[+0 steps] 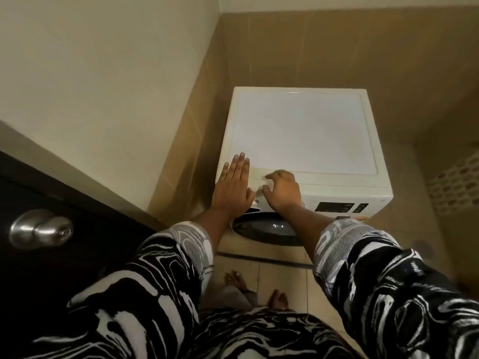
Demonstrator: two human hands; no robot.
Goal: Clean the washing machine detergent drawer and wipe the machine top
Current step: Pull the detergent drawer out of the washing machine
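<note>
Left hand (234, 182) is lying flat, fingers straight, on washing machine (303, 130) front-left corner, centre frame. Right hand (281, 189) is curling fingers, seemingly gripping drawer (257, 184) front; contact is hidden underneath.

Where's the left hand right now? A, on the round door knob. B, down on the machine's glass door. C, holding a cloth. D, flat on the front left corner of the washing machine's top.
D: the left hand lies flat, fingers straight, on the top front left corner of the washing machine.
</note>
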